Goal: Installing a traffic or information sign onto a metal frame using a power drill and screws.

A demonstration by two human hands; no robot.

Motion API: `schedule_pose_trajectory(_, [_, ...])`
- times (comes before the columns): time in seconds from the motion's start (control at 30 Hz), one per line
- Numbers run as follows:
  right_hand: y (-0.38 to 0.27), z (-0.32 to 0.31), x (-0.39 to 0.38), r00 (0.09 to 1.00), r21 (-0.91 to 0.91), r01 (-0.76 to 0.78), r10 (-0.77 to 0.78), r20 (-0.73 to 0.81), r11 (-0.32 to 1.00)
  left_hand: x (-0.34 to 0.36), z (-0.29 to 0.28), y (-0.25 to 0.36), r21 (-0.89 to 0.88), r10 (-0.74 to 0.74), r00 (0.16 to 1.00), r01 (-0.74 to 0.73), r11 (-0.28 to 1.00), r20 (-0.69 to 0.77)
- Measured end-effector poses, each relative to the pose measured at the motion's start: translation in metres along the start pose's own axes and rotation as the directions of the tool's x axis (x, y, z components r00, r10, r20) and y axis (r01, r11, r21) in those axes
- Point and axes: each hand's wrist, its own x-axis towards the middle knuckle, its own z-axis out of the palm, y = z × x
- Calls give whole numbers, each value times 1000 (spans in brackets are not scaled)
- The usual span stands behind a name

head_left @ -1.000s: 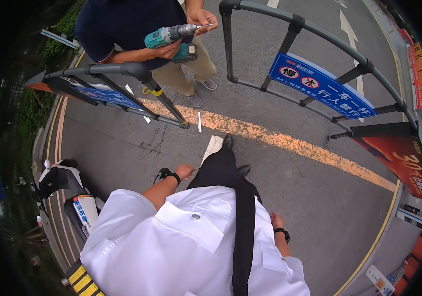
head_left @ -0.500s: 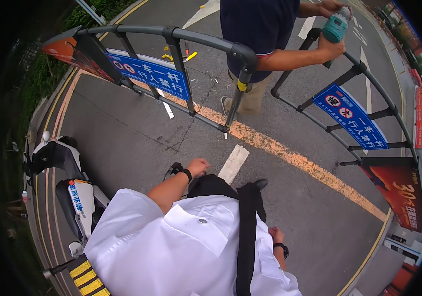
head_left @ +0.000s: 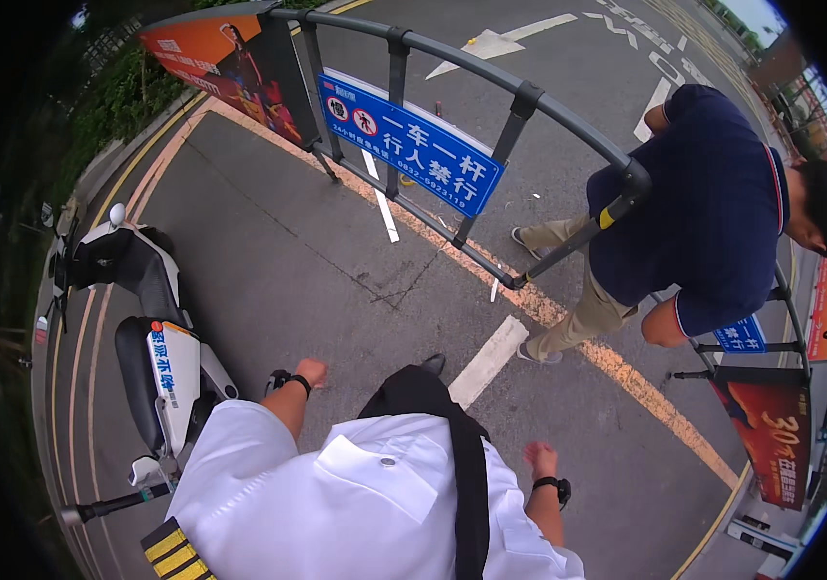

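My left hand (head_left: 312, 372) hangs low over the asphalt between the parked scooter and my body, its fingers curled in with nothing seen in them. A black band with a small black device (head_left: 279, 380) sits on that wrist. On the other side, my right hand (head_left: 540, 458) hangs beside my hip with fingers loosely apart, holding nothing visible. Its wrist carries another black device (head_left: 563, 492) on a strap. Neither hand touches anything. Ahead stands a grey tubular railing (head_left: 452, 56) with a blue sign (head_left: 411, 142) fixed to it.
A person in a navy shirt (head_left: 689, 198) bends over the right-hand railing (head_left: 788, 300); their hands are hidden. A white scooter (head_left: 167, 358) stands at left. Ad panels (head_left: 230, 72) hang at the railings' outer ends. A white strip (head_left: 382, 208) lies near the left railing.
My view has turned and shifted; both arms have swung, the left hand now farther from my body. The person has bent toward the right railing, and the teal power drill they held is out of sight.
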Motion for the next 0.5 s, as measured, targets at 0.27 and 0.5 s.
schedule_pose_trajectory(0.27, [61, 38, -20, 996, -135, 4, 8, 87, 991, -70, 2, -91, 10, 27, 988, -29, 1000, 150])
schedule_pose_trajectory(0.5, [160, 85, -51, 982, -108, -19, 39, 183, 994, -97, -71, -186, -2, 92, 985, -93, 996, 146])
